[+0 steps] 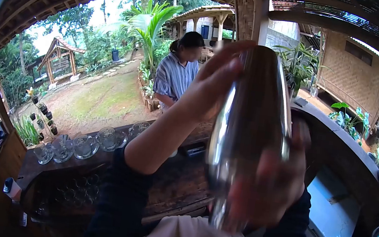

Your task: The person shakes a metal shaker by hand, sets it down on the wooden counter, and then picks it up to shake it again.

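Note:
A shiny metal cocktail shaker (256, 108) fills the middle of the head view, raised close to the camera and slightly tilted. My left hand (214, 83) lies along its upper left side, the fingers reaching toward the top end. Around the lower right part wraps my right hand (269, 190), smeared by motion. The shaker's lower end is blurred too, and whatever it contains is hidden.
Several glass mugs (85, 146) line the wooden counter (175, 184) on the left. More glassware (77, 192) sits on a lower shelf. A person in a striped shirt (173, 77) stands beyond the counter. A pale blue lidded box (331, 211) is at the right.

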A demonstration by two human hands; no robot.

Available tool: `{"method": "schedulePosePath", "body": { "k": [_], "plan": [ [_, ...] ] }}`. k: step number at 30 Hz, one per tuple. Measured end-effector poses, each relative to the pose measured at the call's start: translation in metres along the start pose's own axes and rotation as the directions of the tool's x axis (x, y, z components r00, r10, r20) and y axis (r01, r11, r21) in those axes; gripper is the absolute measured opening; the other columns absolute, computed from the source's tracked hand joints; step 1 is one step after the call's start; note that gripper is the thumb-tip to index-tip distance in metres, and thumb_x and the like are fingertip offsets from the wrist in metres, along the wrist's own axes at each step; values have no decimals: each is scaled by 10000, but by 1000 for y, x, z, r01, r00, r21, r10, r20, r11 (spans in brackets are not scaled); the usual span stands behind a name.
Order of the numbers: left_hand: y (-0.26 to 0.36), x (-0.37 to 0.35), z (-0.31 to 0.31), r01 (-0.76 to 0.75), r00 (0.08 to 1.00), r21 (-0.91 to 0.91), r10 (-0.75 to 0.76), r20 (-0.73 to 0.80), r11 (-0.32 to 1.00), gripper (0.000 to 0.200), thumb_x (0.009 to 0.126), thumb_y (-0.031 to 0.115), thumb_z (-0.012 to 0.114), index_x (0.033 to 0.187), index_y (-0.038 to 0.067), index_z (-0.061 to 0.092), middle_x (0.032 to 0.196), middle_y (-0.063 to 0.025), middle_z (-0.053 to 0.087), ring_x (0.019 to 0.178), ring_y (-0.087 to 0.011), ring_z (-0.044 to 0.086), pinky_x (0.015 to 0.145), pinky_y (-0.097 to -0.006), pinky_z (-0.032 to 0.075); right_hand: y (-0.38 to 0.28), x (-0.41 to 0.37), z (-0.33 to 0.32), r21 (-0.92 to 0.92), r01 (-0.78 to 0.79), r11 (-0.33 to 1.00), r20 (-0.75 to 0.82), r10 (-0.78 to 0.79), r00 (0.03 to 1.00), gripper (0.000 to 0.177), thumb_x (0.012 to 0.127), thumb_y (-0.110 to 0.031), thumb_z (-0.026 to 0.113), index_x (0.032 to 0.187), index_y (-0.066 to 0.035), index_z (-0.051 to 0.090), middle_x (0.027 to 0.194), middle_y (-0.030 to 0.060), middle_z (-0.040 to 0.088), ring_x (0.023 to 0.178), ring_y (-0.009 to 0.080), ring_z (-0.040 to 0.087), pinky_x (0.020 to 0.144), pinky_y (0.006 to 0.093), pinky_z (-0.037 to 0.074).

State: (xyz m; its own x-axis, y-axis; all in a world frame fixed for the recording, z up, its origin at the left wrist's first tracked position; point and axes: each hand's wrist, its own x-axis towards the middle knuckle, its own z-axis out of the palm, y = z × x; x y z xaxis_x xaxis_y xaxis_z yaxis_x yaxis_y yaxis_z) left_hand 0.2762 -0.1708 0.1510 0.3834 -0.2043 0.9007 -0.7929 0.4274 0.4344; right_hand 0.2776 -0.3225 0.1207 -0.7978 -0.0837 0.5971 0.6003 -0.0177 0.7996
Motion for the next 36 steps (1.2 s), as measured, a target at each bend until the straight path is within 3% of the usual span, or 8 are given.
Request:
{"method": "schedulePosePath", "body": {
  "k": [3,6,8,13,16,23,33,36],
  "plan": [
    [-18,19,2,-316,925,-37,317,209,948,431,934,231,512,1293,8,430,1209,-125,541,1093,-185,543,934,-316,437,11,-111,-45,73,346,936,20,-348,937,321,722,-231,735,1000,-168,587,1070,78,577,1083,322,546,937,518,412],
    [-60,44,-51,329,933,-339,-358,-25,881,386,908,272,540,1192,15,486,1064,-102,607,980,-148,600,837,-323,503,74,-52,-12,20,-316,949,63,314,947,332,673,-189,737,973,-98,625,1009,97,646,989,239,609,845,383,468],
    [-115,47,-115,504,864,371,-458,-211,780,324,917,259,510,1147,31,500,1041,-117,603,977,-150,601,822,-339,517,82,-69,-12,143,-925,353,186,908,375,412,661,-159,760,1027,-56,602,1023,114,636,1007,297,595,844,389,476],
    [-55,30,-5,380,860,-451,-488,-151,808,368,909,245,549,1202,43,456,1070,-108,587,975,-163,583,802,-310,502,29,-24,-55,-75,-213,974,180,223,958,457,712,-190,758,1115,-93,564,1049,103,635,1017,265,604,852,346,468],
    [-66,29,27,-296,952,-17,296,72,955,357,928,295,522,1197,70,456,1073,-75,580,992,-145,568,810,-292,481,9,-19,-79,-521,-273,809,524,555,645,610,796,-415,631,1252,-48,462,1261,192,477,1174,333,471,962,464,390],
    [-133,63,-46,487,708,-496,-657,-257,719,485,920,341,504,1241,-18,451,1165,-150,569,1072,-249,583,882,-372,521,84,-63,-47,32,-817,575,74,814,576,458,648,-187,766,1058,-85,589,1085,116,609,1075,278,570,919,431,426],
    [-105,57,21,109,984,-92,-121,-131,990,323,948,296,495,1176,67,494,1009,-66,588,931,-112,566,773,-285,480,45,-83,-102,-637,402,658,469,-83,879,704,873,-571,369,1308,-20,416,1275,212,476,1053,410,545,873,468,495],
    [-172,79,-71,423,889,-584,-443,118,693,335,963,196,370,1241,30,458,1173,-180,554,1043,-283,587,913,-426,497,99,-78,-72,-182,-522,833,256,553,793,430,723,-136,719,1114,-65,555,1140,106,603,1121,253,554,891,384,480]
  ]
}}
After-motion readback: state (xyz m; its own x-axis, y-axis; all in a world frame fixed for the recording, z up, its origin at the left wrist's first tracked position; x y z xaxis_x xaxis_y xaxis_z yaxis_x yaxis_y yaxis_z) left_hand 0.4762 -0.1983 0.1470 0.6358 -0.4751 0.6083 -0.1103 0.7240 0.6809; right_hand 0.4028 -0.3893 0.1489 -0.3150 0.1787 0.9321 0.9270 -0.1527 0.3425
